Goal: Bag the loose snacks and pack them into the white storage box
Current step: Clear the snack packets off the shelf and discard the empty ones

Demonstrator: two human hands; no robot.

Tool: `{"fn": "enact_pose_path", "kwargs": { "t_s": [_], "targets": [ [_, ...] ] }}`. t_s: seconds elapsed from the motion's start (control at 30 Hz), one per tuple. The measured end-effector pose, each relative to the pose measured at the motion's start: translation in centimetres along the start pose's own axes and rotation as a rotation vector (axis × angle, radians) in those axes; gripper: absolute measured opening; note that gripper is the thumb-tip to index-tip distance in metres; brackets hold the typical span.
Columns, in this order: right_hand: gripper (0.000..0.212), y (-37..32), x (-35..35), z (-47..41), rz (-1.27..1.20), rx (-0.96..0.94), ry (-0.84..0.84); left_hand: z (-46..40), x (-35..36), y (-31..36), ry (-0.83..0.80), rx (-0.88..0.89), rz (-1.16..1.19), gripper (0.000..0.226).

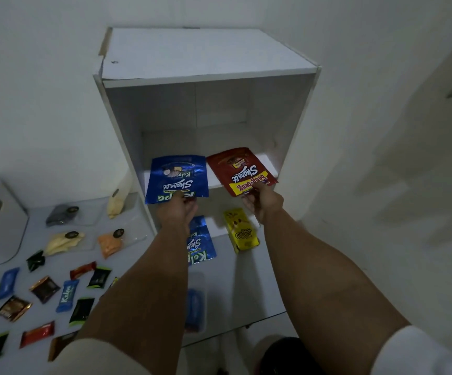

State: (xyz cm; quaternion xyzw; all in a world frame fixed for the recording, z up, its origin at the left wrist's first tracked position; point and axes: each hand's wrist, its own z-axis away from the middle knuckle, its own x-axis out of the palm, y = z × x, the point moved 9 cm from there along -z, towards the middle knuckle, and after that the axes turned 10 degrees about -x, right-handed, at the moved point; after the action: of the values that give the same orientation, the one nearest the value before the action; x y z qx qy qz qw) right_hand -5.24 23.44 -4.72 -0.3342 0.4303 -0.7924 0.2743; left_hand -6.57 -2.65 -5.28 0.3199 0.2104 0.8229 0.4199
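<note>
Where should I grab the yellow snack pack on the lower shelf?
Probably by the near short end of the yellow snack pack, hand coming from the front. It lies flat, lengthwise toward you, that end nearest the open shelf front, with clear space to its right.

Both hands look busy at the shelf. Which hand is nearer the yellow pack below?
Right. The right hand, holding the red bag, is just above the yellow pack; the left hand holds the blue bag farther left.
</note>
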Motion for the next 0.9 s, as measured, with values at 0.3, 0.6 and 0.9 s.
{"fn": "enact_pose_path", "kwargs": {
  "t_s": [0.3,0.6,0.9],
  "targets": [
    [0.013,3.2,-2.8,5.7,-0.062,0.048,0.074,3.7,-4.0,-3.0,-0.053,-0.036,0.066,0.039],
    [0.022,5.7,-10.5,16.1,-0.231,-0.067,0.264,8.4,-8.3,-8.2,-0.186,-0.162,-0.079,0.031],
    [0.022,11.7,-27.0,28.7,-0.024,-0.089,0.591,12.8,-11.0,-17.7,-0.209,-0.06,-0.791,0.031]
  ]
}}
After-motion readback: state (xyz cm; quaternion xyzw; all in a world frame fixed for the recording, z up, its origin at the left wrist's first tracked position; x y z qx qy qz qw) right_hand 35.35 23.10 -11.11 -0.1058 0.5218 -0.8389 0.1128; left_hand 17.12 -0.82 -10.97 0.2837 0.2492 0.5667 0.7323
